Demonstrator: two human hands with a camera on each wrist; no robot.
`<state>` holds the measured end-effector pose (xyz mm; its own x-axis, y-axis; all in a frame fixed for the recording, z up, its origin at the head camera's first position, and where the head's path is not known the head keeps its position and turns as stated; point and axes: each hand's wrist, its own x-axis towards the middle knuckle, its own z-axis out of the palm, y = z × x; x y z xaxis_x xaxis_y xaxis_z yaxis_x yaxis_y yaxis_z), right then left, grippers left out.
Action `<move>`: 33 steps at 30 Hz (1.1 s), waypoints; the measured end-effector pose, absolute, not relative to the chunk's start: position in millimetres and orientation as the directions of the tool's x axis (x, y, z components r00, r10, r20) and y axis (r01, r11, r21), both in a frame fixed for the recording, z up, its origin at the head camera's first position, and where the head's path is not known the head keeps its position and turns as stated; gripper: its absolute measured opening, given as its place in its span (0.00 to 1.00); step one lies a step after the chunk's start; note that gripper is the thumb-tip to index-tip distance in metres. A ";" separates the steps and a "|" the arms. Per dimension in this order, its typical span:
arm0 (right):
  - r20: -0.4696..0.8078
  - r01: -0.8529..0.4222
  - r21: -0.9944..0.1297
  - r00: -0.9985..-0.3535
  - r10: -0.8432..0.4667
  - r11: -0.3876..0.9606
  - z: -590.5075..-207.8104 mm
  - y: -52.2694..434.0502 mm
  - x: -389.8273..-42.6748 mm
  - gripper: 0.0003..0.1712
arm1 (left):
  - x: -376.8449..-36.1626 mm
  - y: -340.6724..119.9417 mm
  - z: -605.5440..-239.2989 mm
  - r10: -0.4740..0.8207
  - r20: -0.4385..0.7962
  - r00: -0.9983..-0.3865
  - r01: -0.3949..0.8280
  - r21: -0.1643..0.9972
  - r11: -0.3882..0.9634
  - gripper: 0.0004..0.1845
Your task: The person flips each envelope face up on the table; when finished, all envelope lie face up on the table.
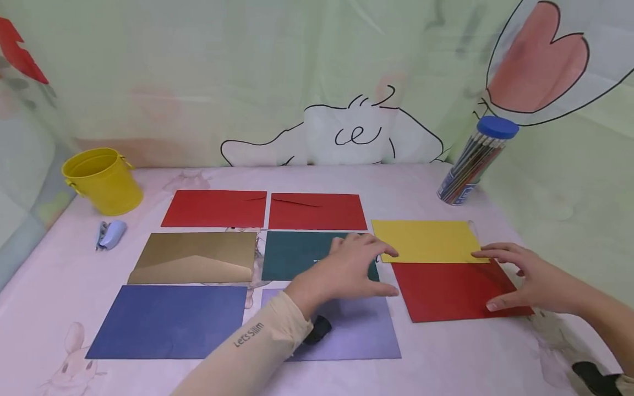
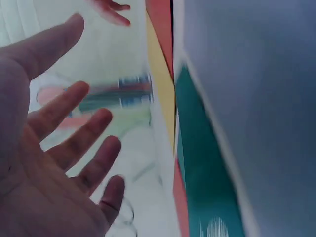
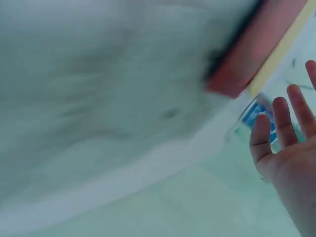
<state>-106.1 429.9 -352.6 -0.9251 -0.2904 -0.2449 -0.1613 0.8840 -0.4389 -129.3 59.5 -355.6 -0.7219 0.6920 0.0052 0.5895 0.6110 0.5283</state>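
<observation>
A: Logging the layout as I see it from the head view. Item one: six envelopes already set in a grid on the table [image 1: 446, 374] — two red ones [image 1: 214, 208] at the back, a gold one [image 1: 195, 257] and a green one [image 1: 297, 254] in the middle, a dark blue one [image 1: 168, 322] and a pale purple one [image 1: 356, 330] in front. I judge that part laid out.

B: And what is not placed?

A: Item two: a yellow envelope [image 1: 427, 241] and another red envelope [image 1: 455, 291], right of the grid, edges touching, the red one skewed. These look unsorted to me. The left hand [image 1: 346, 269] hovers over the green envelope, fingers spread and straight, tips toward the yellow one, holding nothing. The right hand [image 1: 525, 278] lies flat and spread at the right end of that pair, fingertips on the seam between them, thumb on the red one's lower edge.

B: Surroundings?

A: Item three: a yellow bucket [image 1: 103, 180] and a small blue stapler [image 1: 111, 234] far left; a tube of pencils [image 1: 473, 165] at the back right, near the yellow envelope. The left forearm crosses the purple envelope. Both wrist views are blurred.
</observation>
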 end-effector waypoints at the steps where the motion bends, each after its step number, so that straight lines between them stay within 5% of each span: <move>1: -0.246 -0.161 -0.432 -0.926 -0.288 0.887 -355.5 436.5 -102.4 0.56 | -126.5 68.6 -357.7 0.701 -0.007 -0.713 0.593 0.526 0.610 0.35; 6: -0.259 -0.177 -0.422 -0.917 -0.305 0.889 -366.0 451.9 -95.3 0.59 | -117.1 100.0 -367.6 0.705 -0.077 -0.705 0.596 0.474 0.648 0.39; 14: -0.376 -0.135 -0.346 -0.887 -0.269 0.929 -368.0 457.9 -85.9 0.61 | -99.8 109.4 -377.0 0.723 -0.192 -0.663 0.693 0.207 0.690 0.41; 33: -0.121 -0.375 -0.452 -0.873 -0.472 0.810 -391.1 489.1 -64.2 0.42 | -99.7 112.1 -383.6 0.758 -0.114 -0.642 0.727 0.225 0.649 0.40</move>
<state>-64.2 489.1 -391.1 -0.8732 -0.4721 -0.1210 -0.3751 0.8095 -0.4516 -99.7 112.1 -383.6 -0.6417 0.7583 -0.1145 0.7267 0.6490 0.2254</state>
